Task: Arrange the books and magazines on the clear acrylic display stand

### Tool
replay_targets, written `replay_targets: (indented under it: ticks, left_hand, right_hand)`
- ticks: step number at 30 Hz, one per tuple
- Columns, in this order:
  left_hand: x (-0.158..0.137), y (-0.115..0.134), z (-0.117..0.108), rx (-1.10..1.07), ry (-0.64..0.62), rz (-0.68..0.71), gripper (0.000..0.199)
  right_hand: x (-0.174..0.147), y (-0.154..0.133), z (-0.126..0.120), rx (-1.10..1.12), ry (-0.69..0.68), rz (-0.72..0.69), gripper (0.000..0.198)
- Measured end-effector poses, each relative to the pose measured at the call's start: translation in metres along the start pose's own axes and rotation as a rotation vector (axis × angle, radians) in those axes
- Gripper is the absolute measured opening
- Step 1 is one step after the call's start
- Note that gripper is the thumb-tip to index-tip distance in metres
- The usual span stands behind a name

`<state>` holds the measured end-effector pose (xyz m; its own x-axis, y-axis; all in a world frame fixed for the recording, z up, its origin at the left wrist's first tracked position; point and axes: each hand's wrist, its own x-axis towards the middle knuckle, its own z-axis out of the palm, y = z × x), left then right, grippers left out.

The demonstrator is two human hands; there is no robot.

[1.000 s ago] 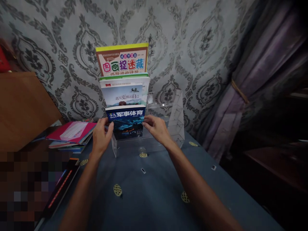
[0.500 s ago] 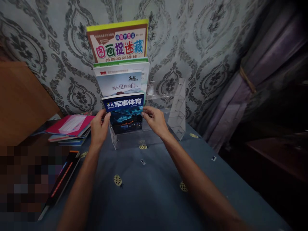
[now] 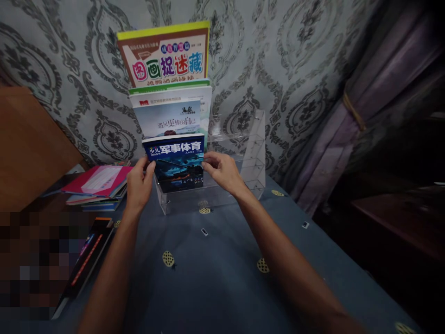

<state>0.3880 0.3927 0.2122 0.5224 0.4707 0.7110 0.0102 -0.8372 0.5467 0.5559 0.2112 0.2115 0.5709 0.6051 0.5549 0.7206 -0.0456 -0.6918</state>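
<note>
A dark blue book (image 3: 179, 162) with white Chinese lettering stands in the front tier of a clear tiered acrylic rack (image 3: 253, 153). My left hand (image 3: 139, 183) grips its left edge between thumb and fingers. On its right edge, my right hand (image 3: 224, 171) pinches the cover in the same way. Behind it, higher up, rise a pale blue book (image 3: 167, 119), a white book (image 3: 139, 100), a green-topped book (image 3: 170, 86) and a tall yellow-edged book (image 3: 163, 51). All of these stand in the rack's left part.
Left of the rack lies a stack of books with a pink cover (image 3: 97, 181) on top. A black book (image 3: 90, 255) lies nearer, partly under a pixelated patch. A blue tablecloth (image 3: 215, 287) covers the table. Patterned wall and a tied curtain (image 3: 333, 120) stand behind.
The whole view has shifted slightly, so things appear a little farther left. Both hands keep hold of the dark blue book, which stays in the front tier.
</note>
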Motion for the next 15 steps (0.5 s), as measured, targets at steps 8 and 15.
replay_targets:
  ticks: [8,15]
  left_hand:
    - [-0.0009,0.0022,-0.0002,-0.001,-0.002,0.007,0.029]
    - [-0.0022,-0.0003,-0.0022,-0.024,-0.046,-0.011,0.039]
  right_hand:
    - [-0.0012,-0.0025,0.0000,0.007,0.012,0.010,0.022]
    - [-0.0011,-0.0044,-0.0021,0.002,-0.011,0.025,0.024]
